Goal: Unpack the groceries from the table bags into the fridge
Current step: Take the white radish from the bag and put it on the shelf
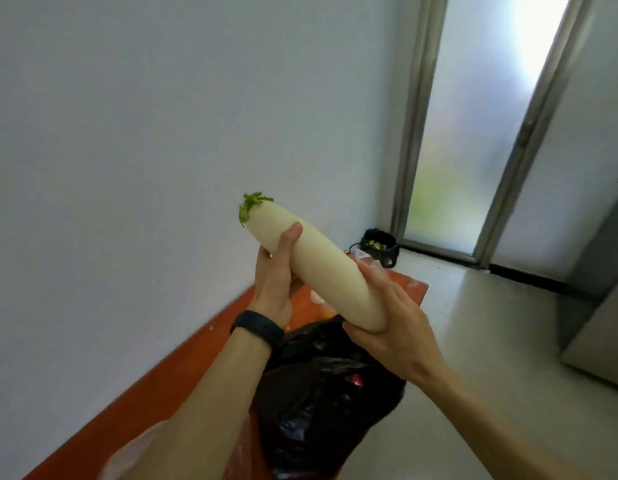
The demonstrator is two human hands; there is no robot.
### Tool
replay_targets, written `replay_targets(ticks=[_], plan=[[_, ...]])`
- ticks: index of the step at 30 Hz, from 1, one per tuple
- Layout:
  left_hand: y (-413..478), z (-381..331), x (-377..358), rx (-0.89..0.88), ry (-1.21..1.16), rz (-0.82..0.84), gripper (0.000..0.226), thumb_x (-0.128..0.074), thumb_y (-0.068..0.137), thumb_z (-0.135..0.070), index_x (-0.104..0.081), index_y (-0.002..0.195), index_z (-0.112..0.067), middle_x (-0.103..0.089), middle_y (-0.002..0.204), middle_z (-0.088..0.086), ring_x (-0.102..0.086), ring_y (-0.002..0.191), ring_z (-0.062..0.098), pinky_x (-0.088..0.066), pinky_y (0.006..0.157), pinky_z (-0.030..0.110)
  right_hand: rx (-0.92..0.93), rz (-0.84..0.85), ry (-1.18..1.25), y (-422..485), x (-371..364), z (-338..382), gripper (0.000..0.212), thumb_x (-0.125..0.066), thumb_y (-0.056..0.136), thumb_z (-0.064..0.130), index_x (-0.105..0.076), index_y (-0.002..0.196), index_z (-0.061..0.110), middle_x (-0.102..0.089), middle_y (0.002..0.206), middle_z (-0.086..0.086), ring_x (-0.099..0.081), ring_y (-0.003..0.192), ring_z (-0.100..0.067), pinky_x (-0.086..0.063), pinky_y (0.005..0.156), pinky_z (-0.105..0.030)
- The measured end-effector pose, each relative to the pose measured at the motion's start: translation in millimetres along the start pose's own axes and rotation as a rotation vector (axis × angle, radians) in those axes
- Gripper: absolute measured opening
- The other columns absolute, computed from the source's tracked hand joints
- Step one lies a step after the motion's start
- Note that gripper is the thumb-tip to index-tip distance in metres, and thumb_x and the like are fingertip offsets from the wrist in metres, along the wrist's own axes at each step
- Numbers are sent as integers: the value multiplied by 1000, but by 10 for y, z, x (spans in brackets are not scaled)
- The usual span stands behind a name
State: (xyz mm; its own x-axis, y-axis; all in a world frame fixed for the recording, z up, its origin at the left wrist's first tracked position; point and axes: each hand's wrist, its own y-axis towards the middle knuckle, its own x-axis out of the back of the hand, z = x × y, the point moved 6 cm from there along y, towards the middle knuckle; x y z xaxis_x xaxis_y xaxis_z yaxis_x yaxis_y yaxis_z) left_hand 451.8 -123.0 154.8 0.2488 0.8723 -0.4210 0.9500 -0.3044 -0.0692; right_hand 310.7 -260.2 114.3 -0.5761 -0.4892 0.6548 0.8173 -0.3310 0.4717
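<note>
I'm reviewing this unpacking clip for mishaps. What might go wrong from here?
The long white radish is held in the air by both ends, left hand near its leafy top, right hand round its tip; a loose grip might drop it onto the orange table. The black plastic bag seems to bulge past the table's edge and might slide off.

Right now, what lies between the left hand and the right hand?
Only a bare stretch of white radish, gripped by left hand and right hand; head view shows it.

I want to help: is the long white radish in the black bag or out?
Out. The left hand and right hand hold the radish up above the black bag.
</note>
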Motion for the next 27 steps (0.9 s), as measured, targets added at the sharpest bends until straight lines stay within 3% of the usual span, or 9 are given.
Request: replay_targets(ticks=[4,7,11,20,24,27], plan=[[-256,393,-1321,-24,-65,91,90,-87,62,-38,-36,135,-28,-63,119,1,-66,102,22,-60,79,46,-35,-97,-90,-139,1055,-577,94,-74,76,53,-20,152,49,-54,136,5,-53,104,-9,-53,85,-30],[-528,742,-2243,-10,-36,167,88,-87,70,-32,-31,138,-29,-60,120,2,-65,103,26,-60,79,51,-71,-144,-182,-394,1836,-1065,97,-77,77,52,-12,149,58,-50,139,7,-50,103,-4,-50,83,-24],[-922,1237,-3486,-1,23,302,81,-84,75,-31,-31,136,-27,-59,118,4,-65,101,28,-61,76,54,-122,-262,-271,-830,2923,-1679,101,-78,77,51,-4,145,65,-52,136,6,-54,102,-7,-56,83,-29],[-1802,2063,-5857,75,9,626,82,-87,70,-38,-34,130,-26,-59,115,3,-66,99,24,-62,72,48,-283,-477,-412,-1614,4911,-2696,93,-75,73,50,-22,150,56,-58,130,12,-60,101,-7,-58,80,-35],[-1991,2392,-6650,98,-4,734,79,-82,78,-29,-29,137,-26,-57,114,1,-65,95,21,-61,68,42,-330,-513,-488,-1754,5467,-3149,91,-75,72,50,-29,151,50,-60,124,13,-59,95,-4,-57,77,-29],[-1952,2607,-7266,115,-27,796,90,-87,71,-33,-28,139,-27,-58,118,5,-67,98,25,-62,68,45,-353,-562,-537,-1675,5871,-3555,93,-77,68,48,-31,149,53,-62,123,17,-59,96,-2,-56,79,-28]])
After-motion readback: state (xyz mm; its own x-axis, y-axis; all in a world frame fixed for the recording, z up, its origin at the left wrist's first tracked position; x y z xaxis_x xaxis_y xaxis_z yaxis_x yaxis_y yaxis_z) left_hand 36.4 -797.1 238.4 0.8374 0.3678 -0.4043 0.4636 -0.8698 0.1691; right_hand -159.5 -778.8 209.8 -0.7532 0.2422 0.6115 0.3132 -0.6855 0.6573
